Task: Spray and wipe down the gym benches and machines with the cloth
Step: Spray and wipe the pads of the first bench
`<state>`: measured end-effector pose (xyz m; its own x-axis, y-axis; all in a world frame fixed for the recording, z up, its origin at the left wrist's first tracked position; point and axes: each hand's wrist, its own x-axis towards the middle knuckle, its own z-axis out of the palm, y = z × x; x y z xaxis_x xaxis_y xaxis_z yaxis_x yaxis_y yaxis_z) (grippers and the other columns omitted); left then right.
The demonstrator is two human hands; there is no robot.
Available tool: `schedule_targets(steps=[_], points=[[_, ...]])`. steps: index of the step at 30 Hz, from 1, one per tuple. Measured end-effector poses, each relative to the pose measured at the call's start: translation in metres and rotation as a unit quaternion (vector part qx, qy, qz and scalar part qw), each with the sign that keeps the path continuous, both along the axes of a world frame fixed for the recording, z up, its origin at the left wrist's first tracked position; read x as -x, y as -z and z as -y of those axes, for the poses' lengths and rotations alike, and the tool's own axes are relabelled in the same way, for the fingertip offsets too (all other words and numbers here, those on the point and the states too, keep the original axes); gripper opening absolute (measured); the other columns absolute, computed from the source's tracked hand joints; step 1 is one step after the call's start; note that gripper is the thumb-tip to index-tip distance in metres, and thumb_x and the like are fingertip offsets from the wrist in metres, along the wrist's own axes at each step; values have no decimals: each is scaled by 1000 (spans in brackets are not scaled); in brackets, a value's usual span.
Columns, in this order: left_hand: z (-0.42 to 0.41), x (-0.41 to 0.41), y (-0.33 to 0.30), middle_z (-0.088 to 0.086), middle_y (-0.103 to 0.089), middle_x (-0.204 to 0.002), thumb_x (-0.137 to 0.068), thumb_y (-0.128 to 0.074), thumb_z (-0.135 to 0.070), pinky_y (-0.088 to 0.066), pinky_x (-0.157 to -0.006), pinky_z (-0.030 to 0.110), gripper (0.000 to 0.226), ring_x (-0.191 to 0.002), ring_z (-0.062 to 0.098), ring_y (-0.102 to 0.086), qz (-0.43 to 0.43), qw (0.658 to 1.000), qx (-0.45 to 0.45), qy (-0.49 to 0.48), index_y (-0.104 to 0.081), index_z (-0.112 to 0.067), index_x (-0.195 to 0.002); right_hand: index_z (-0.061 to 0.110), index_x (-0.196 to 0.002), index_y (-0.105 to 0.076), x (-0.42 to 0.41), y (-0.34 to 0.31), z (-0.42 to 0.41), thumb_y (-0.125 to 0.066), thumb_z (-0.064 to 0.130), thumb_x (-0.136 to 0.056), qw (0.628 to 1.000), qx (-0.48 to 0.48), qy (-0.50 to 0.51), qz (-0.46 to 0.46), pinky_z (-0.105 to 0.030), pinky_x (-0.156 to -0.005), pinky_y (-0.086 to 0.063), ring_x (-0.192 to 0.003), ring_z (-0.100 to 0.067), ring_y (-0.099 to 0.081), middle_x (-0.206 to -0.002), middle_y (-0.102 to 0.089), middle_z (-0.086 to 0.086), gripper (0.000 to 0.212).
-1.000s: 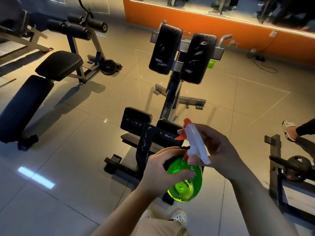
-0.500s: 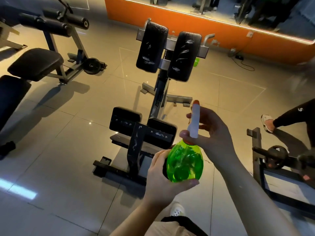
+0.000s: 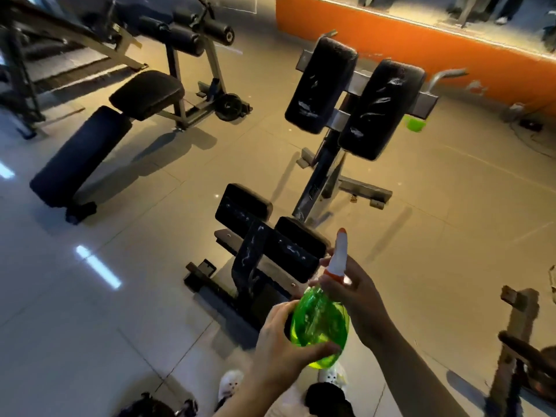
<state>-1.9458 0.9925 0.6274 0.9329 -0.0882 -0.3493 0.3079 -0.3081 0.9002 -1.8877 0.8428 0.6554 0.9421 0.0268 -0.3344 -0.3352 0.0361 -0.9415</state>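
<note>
The left hand curls round the belly of the green spray bottle, thumb across its lower front. The right hand grips the bottle's neck just under the white and orange spray head, fingers wrapped behind it. Just beyond both hands stands the black padded machine.

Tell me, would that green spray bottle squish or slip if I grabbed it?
The translucent green plastic spray bottle looks thin-walled, so it would probably dent a little under a squeeze. Its rounded, glossy belly might slip in a wet grip; the left hand cups it while the right hand holds the neck. It seems light.
</note>
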Motion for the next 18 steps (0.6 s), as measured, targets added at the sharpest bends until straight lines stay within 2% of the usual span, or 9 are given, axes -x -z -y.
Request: schedule_targets(steps=[2, 5, 7, 11, 14, 16, 18], points=[[23, -9, 0, -17, -54, -116, -36, -72, -85, -46, -89, 14, 85, -108, -1, -53, -10, 999, 1, -43, -50, -46, -108, 10, -123, -59, -13, 8, 30, -81, 32, -64, 1000, -25, 10, 5, -26, -69, -55, -90, -22, -70, -101, -70, 9, 66], [53, -24, -5, -6, -56, -116, -57, -74, -69, -57, -87, 35, 67, -104, 12, -60, -20, 992, 21, -123, -54, -39, -113, 22, -115, -61, -37, 16, 76, -82, 21, -69, 998, -58, -1, -3, -36, -73, -58, -89, -29, -70, -98, -71, 5, 50], [68, -31, -11, 0, -57, -114, -66, -72, -59, -59, -82, 43, 58, -101, 19, -63, -16, 982, 34, -187, -57, -33, -116, 25, -115, -60, -57, 15, 104, -72, 21, -71, 999, -52, -6, 1, -32, -69, -59, -85, -28, -70, -99, -68, -1, 46], [83, -38, -25, -2, -62, -111, -73, -63, -57, -56, -88, 45, 57, -106, 20, -61, 18, 966, 5, -258, -60, -24, -119, 19, -114, -60, -104, 3, 150, -69, 18, -73, 998, -48, 12, 30, -23, -63, -56, -74, -16, -67, -91, -66, -5, 42], [87, -44, -33, 0, -64, -105, -72, -62, -46, -58, -84, 44, 45, -102, 23, -63, 39, 954, -11, -298, -62, -26, -112, 15, -120, -58, -136, -5, 168, -69, 10, -80, 998, -41, 20, 50, -28, -66, -58, -80, -20, -66, -90, -66, -6, 42], [88, -48, -36, 3, -65, -104, -72, -62, -44, -57, -85, 47, 44, -101, 25, -63, 43, 947, -18, -317, -63, -25, -111, 17, -124, -55, -149, -7, 174, -71, 16, -77, 998, -29, 20, 57, -34, -71, -57, -90, -27, -65, -100, -65, -11, 49], [88, -51, -38, 2, -65, -104, -73, -61, -42, -56, -88, 46, 43, -102, 25, -62, 52, 943, -24, -328, -64, -23, -111, 17, -129, -53, -155, -7, 180, -74, 25, -70, 998, -34, 26, 52, -33, -71, -57, -100, -33, -63, -113, -62, -16, 63]])
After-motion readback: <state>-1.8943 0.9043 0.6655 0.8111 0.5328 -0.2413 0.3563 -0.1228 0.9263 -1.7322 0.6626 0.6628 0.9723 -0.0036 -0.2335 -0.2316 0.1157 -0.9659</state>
